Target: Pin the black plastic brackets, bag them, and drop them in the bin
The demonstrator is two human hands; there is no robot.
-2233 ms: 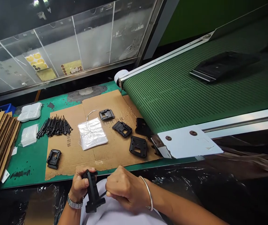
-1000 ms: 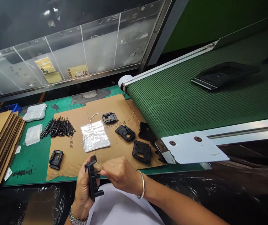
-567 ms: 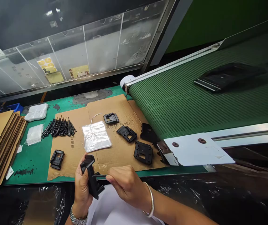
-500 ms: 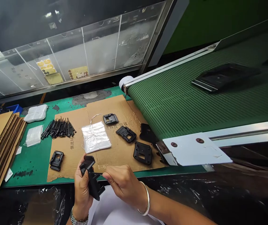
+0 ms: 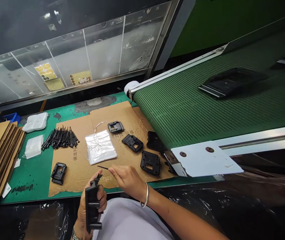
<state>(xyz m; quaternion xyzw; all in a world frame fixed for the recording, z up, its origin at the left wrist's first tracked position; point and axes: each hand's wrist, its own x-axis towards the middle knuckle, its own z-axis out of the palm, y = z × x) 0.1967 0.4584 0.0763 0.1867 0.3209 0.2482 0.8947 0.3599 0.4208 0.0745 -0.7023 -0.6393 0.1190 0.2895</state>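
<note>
My left hand [image 5: 82, 205] grips a black plastic bracket [image 5: 91, 208], held upright with pegs sticking out on its right side. My right hand [image 5: 130, 181] pinches a thin black pin [image 5: 103, 167] between thumb and fingertips. The pin points left, just above the bracket's top end and apart from it. A pile of similar black pins [image 5: 60, 138] lies on the cardboard sheet [image 5: 79, 180]. Black square frames [image 5: 150, 162] are scattered on the cardboard's right side, and a single black frame [image 5: 59, 173] rests near its left edge.
Clear plastic bags [image 5: 101, 148] lie mid-cardboard, with more bag stacks [image 5: 34, 146] at left. Cardboard sheets [image 5: 1, 166] are stacked at far left. A green conveyor belt [image 5: 182, 113] slopes down from the right, carrying a black part [image 5: 232, 81]; its white end plate [image 5: 204, 160] overhangs the table.
The bracket has been turned upright and lowered in my left hand. My right hand has drawn the pin up and away from it. The view has shifted slightly.
</note>
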